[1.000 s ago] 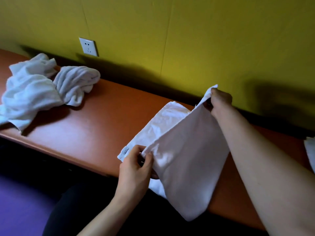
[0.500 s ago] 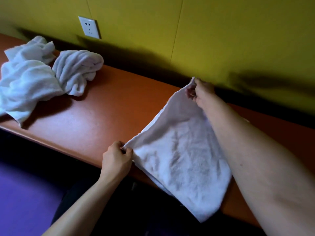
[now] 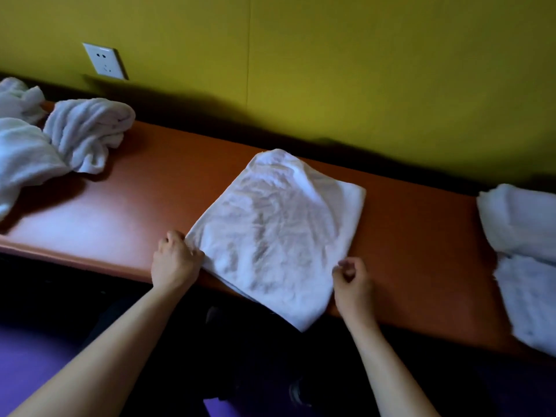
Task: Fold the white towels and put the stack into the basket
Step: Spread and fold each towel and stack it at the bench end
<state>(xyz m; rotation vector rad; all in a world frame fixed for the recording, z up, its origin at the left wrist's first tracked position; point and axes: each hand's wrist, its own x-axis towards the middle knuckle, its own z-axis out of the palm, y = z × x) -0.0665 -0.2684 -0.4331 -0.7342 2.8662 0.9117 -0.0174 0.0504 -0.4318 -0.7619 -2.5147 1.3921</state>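
An orange-brown worktop runs along the yellow wall; a folded white towel lies flat at its middle, one corner hanging over the front edge; crumpled white towels sit heaped at the left; more white towels lie at the right end.

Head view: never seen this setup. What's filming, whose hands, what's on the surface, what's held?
No machine here. One wide-angle camera sits on a person's head and looks forward and down, so both bare arms come in from the bottom. A half-folded white towel lies on the orange-brown counter against a yellow wall, its near corner hanging over the front edge. The left hand pinches the towel's left corner. The right hand sits at its right edge, fingers curled; whether it grips cloth I cannot tell. Crumpled towels wait at far left, more white towels lie at right. A wall socket is upper left.
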